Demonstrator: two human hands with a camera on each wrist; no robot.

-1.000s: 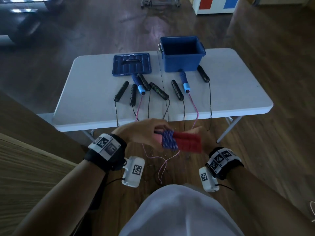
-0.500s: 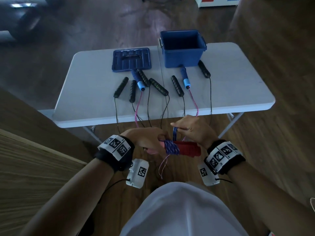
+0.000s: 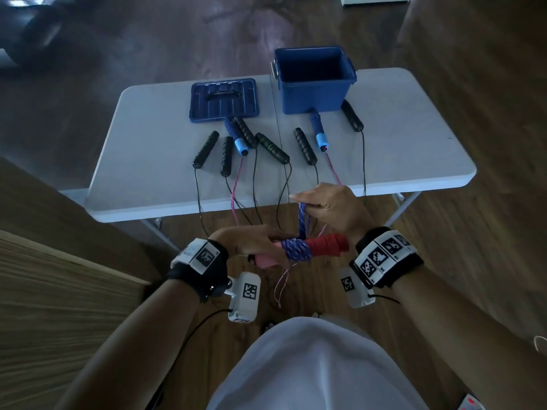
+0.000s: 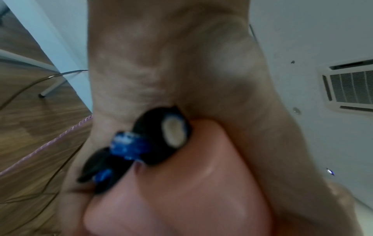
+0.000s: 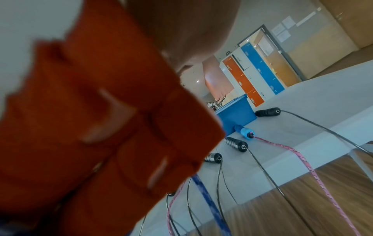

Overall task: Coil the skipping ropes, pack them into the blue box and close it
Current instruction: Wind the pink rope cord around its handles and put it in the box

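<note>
Head view: right hand (image 3: 331,207) has risen, drawing the blue rope (image 3: 303,220) taut above the red handles (image 3: 324,245).
Left hand (image 3: 251,242) grasps the bundle before the desk (image 3: 154,137); another wrap looks near, while the blue box (image 3: 313,81) waits open.

right hand (image 3: 328,207) rose from red handles (image 3: 325,245) | blue rope (image 3: 303,220) now pulled upward, taut

A gym or sports hall: orange and blue lockers (image 5: 252,75), wooden floor (image 3: 473,54), folding table (image 3: 148,128).
</note>
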